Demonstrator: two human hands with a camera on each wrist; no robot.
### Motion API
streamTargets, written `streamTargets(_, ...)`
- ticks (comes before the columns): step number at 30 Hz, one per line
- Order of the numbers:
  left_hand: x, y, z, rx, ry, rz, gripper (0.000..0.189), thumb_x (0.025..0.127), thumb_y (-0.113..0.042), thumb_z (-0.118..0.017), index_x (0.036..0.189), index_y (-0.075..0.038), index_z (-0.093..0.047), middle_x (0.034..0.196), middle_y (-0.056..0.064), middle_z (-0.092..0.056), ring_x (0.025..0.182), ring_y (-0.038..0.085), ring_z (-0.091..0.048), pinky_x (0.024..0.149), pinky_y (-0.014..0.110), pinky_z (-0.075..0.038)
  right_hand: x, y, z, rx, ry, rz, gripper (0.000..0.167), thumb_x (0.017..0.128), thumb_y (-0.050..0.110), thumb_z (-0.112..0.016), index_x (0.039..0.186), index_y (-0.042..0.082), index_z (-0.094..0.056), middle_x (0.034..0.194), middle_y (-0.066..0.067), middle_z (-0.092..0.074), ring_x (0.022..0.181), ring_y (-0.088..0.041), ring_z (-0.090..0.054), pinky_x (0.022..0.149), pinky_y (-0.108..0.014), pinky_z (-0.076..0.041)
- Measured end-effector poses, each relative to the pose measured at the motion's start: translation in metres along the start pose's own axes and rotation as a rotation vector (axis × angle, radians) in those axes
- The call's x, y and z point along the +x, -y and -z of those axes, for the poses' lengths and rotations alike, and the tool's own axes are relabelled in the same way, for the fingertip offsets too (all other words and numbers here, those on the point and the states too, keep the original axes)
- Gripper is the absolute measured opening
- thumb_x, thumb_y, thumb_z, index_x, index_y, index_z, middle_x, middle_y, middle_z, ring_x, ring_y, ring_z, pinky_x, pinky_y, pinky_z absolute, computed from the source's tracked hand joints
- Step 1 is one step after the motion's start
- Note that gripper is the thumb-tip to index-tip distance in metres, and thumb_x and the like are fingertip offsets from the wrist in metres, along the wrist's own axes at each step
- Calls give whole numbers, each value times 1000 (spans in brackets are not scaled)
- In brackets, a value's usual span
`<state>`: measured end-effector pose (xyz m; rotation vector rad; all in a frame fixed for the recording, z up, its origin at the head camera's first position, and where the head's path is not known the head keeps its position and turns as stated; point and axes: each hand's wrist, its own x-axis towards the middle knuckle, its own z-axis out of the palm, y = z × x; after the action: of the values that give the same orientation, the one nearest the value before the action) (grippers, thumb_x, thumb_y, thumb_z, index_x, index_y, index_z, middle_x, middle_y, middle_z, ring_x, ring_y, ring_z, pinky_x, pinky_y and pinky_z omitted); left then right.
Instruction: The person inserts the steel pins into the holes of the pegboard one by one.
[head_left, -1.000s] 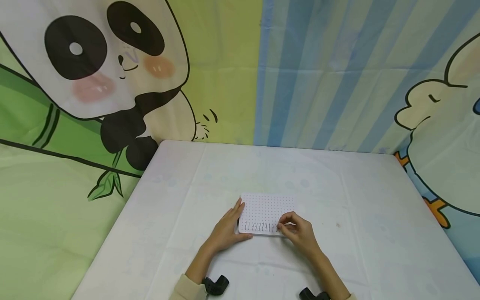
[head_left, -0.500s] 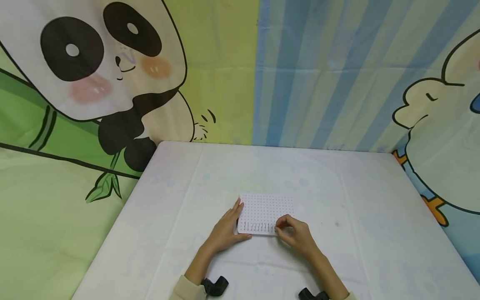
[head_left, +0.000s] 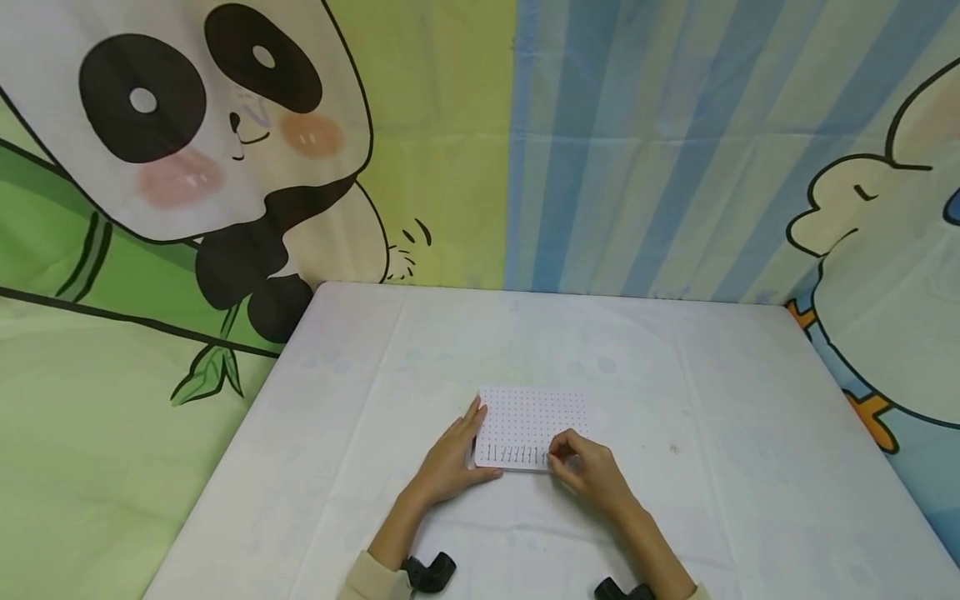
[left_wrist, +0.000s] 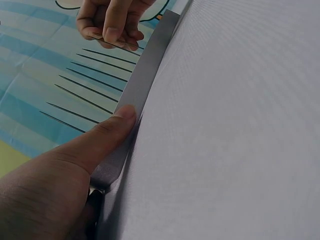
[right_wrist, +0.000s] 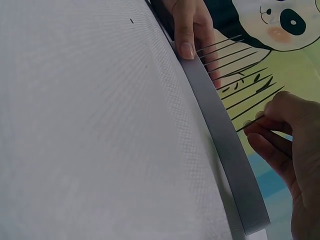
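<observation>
A white board dotted with rows of small holes lies on the table, with several thin dark needles standing in a row along its near side. My left hand rests against the board's left side, fingers stretched along it. Its thumb presses on the near edge. At the right end of the row, my right hand pinches a needle between thumb and forefinger, its lower end right at the board. The right fingers cover part of the board's near right corner in the head view.
A white cloth covers the table. Behind it hangs a printed backdrop with a panda and blue stripes. Black wrist cameras are strapped to both forearms.
My right hand has shifted slightly left along the needle row, its fingertips still pinched at the board. The left hand and the board keep their places.
</observation>
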<state>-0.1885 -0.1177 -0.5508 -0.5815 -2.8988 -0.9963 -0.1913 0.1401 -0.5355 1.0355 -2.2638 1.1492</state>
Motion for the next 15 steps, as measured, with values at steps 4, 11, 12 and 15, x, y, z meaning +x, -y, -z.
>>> streamTargets(4, 0, 0, -1, 2, 2, -2, 102, 71, -53, -72, 149, -14, -18, 155, -3, -4, 135, 30, -24, 104, 47, -29, -1, -1, 1, 2, -19, 20, 24, 74, -5, -70, 89, 7, -56, 79, 6, -63, 67, -4, -60, 59, -18, -50)
streamTargets(11, 0, 0, -2, -3, -3, -5, 102, 71, -53, -72, 148, -13, -19, 155, -3, -4, 135, 30, -24, 104, 47, -29, -3, -3, 2, 56, -9, 4, 22, 76, -5, -68, 90, 6, -56, 79, 3, -63, 68, -6, -61, 60, -20, -51)
streamTargets(12, 0, 0, -2, -6, -7, -7, 102, 71, -52, -73, 148, -13, -19, 155, -3, -5, 135, 31, -24, 104, 48, -29, -3, -3, 2, 65, -1, -1, 23, 75, -5, -68, 91, 6, -56, 80, 3, -63, 69, -6, -61, 61, -20, -51)
streamTargets(15, 0, 1, -2, -24, -10, -15, 103, 70, -53, -73, 148, -13, -19, 155, -2, -6, 135, 31, -24, 103, 48, -29, -5, -4, 5, 102, 29, -36, 25, 75, -5, -71, 93, 6, -56, 84, 2, -64, 72, -7, -63, 64, -21, -52)
